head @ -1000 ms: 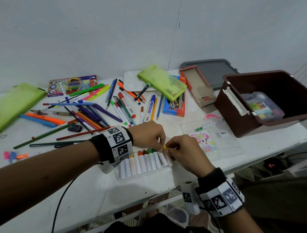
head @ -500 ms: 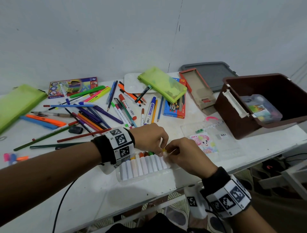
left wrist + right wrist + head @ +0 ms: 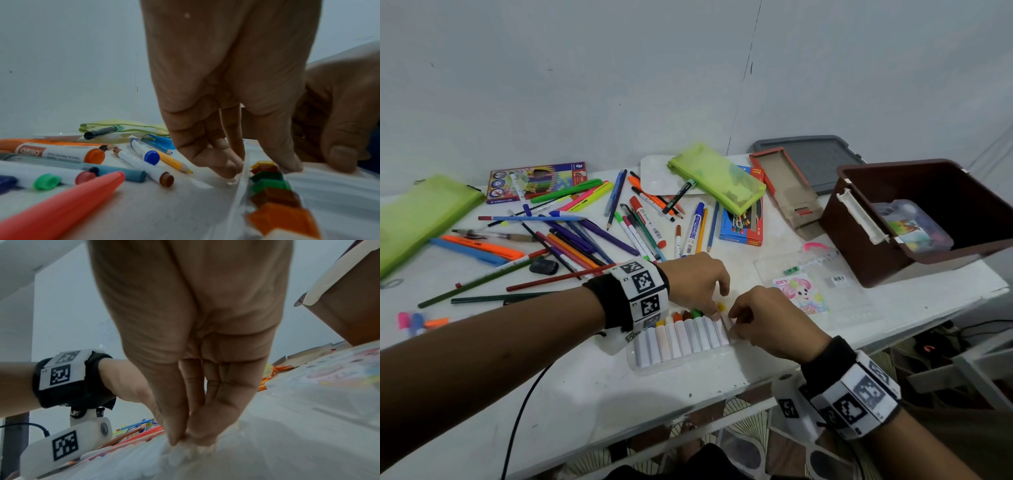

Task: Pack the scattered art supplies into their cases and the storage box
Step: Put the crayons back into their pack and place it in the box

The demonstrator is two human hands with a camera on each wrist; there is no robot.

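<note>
- The yellow-tipped crayon (image 3: 722, 318) lies at the right end of the row in the clear tray (image 3: 678, 361), near the desk (image 3: 585, 394) front edge.
- Fingers of the right hand (image 3: 770, 322) pinch its white body.
- Fingers of the left hand (image 3: 695, 279) clamp the tray's far rim beside its tip.
- It is best pressed level, with the tray steadied, until it sits flush.

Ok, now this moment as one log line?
left hand: holds crayon tray | right hand: pinches yellow crayon at tray end | storage box: open
</note>
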